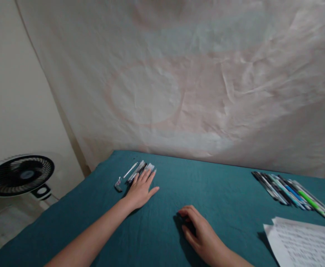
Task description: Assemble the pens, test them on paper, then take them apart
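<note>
My left hand (141, 188) lies palm down with its fingers stretched out and spread. Its fingertips rest over a small row of pens or slim sticks (137, 171), and part of that row is hidden under them. To the left of the row is a thin white stick (130, 169). Closer to me is a small dark and silvery object (118, 185), too blurred to name. My right hand (197, 230) hovers just over or rests on the cloth in the middle, its fingers loosely curled. A gap shows between thumb and fingers, with nothing visible in it.
Several pens (293, 193) lie side by side at the right, one bright green. Nearer me are sheets of handwritten paper (304, 241). A teal cloth (207, 185) covers the table. Beyond its left edge stands a fan (20, 175); a pale printed sheet (207, 85) hangs behind.
</note>
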Tool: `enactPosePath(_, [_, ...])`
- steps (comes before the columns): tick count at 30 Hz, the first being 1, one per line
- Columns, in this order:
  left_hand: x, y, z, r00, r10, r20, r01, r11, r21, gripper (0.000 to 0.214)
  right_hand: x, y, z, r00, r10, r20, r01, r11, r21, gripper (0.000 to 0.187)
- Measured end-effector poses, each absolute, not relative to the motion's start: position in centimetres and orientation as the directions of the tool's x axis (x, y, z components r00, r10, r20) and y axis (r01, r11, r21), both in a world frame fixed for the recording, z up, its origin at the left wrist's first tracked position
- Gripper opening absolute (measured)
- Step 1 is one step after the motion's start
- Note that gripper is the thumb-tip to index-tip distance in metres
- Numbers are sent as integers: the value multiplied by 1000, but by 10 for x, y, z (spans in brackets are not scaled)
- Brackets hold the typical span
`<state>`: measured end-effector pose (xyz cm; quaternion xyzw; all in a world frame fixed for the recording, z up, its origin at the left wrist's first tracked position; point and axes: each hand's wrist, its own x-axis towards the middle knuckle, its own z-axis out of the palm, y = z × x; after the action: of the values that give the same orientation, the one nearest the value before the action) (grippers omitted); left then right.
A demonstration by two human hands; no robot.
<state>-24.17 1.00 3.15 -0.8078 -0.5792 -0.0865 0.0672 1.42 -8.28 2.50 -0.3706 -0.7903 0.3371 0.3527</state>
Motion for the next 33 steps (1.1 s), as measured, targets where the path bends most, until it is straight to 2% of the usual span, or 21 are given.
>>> enactPosePath(4, [-248,5,35,438,872,217,899,-432,-74,56,14,-83,26,-477,825,304,349,495,-796,33])
enactPosePath(10, [-243,25,35,458,845,275,889,-436,-141,48,14,-83,24,-473,825,309,349,498,-794,32])
enactPosePath(18, [-239,42,31,403,858,317,915,-378,-141,49,15,-83,22,-482,814,324,344,516,-785,34])
enactPosePath(27, [-242,37,30,236,910,341,972,-218,-89,56,14,-83,25,-465,829,310,367,499,-785,34])
enactPosePath(30, [-227,30,36,252,894,371,966,-256,-39,57,20,-84,40,-470,839,273,397,478,-784,35])
enactPosePath(33, [-197,16,36,336,888,313,928,-370,54,57,33,-79,64,-458,848,267,473,487,-734,37])
